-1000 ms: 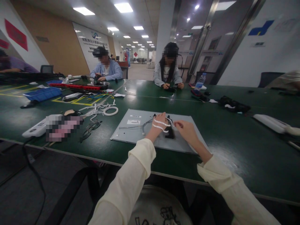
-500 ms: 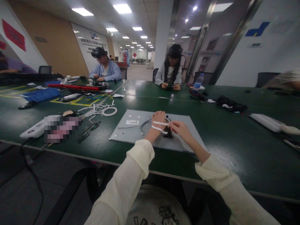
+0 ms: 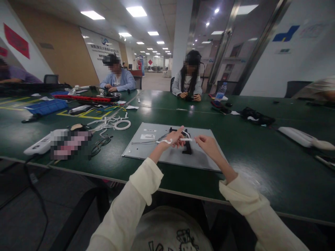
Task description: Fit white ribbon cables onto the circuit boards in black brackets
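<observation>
— So, what is listed at your hands?

— Item one: white strip (image 3: pixel 187 139), narrow, held above the middle of the panel; it spans the gap between your left hand (image 3: pixel 172 138) and your right hand (image 3: pixel 208 144). A further white piece crosses the left wrist; whether it is the same length, you cannot tell. Item two: black bracket (image 3: pixel 187 150), lying on the panel, partly behind the left hand. Item three: grey panel (image 3: pixel 146 151), flat on the green worktop (image 3: pixel 261 146). Item four: thin cable (image 3: pixel 143 142), on the panel, left of the bracket.

— And each grip?

— Right: fingertips together, apparently pinching the strip's end. Left: fingers half curled, thumb out; whether they clamp anything, you cannot tell.

— Kept nearby?

— White ring (image 3: pixel 122 129), one, on the worktop, left of the panel.

— Then which faults are likely, and from what cause?

— Slip: your right pinch seems to cover only the tip, so a sharp pull could lose it. Tangle: slack around your left wrist could twist or catch the bracket. Drag: a low sweep of that wrist could hook the cable.
</observation>
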`<state>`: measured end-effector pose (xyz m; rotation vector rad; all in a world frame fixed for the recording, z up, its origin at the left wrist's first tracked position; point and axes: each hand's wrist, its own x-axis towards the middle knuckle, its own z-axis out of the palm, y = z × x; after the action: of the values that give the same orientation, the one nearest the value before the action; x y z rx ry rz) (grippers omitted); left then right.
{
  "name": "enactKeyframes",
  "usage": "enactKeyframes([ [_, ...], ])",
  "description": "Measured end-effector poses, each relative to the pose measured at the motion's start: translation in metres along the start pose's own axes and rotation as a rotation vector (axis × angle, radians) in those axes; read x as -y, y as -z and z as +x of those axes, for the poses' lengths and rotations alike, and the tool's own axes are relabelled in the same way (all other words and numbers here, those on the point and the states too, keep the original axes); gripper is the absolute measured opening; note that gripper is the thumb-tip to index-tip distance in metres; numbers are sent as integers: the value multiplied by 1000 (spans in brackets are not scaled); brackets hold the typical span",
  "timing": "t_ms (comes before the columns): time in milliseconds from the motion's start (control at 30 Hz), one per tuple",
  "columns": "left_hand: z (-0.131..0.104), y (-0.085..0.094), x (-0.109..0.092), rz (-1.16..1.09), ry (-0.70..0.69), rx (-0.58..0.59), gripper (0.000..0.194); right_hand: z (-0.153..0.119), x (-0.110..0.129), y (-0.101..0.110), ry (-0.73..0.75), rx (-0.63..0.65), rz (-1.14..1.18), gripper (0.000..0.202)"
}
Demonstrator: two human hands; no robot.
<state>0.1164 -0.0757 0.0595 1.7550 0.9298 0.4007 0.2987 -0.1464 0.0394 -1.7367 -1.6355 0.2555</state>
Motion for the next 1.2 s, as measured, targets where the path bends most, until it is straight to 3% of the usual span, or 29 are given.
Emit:
enactKeyframes([
  [167,-5,-12,10,504,-134,-132,38,-5,-7,-2,20,28,-229,41],
  [300,-5,-23,15,758,-148,-217,30,-7,-5,-5,-18,61,-428,37],
  [900,-8,-38,14,912,-60,-275,29,-16,11,-12,-59,188,-717,38],
  [1200,-7,-39,13,920,-57,-291,27,-19,22,-9,-69,184,-783,39],
])
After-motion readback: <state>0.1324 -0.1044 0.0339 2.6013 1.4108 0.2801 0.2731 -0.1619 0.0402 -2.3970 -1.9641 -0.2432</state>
